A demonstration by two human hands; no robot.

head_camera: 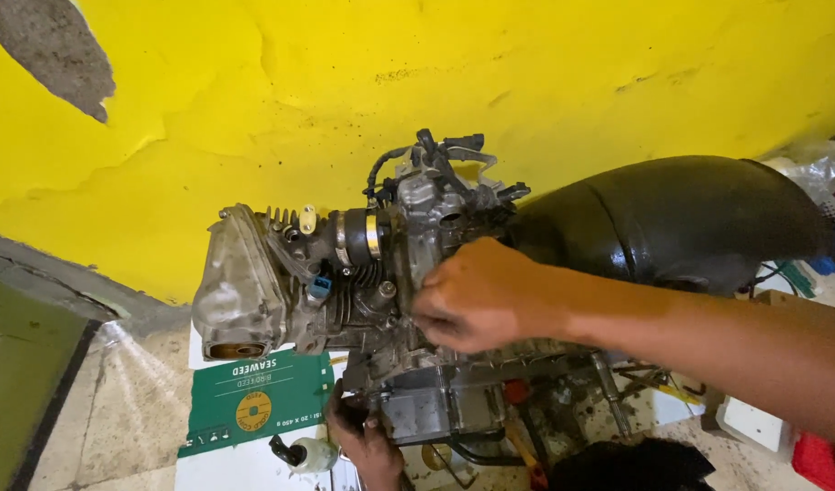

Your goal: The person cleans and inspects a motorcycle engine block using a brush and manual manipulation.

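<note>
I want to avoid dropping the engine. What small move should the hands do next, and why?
Probably keep the left hand bracing the lower case while the right hand works its fingers at the cylinder side. The engine sits only on a green box, so it may tip.

Yellow wall (254, 100) blocks behind engine (345, 273); floor (117, 409) left open.

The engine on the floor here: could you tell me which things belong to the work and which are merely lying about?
In hand:
engine
right hand on its middle
left hand at its lower edge

Lying about:
green carton
small bottle
black cover
black cloth
</note>
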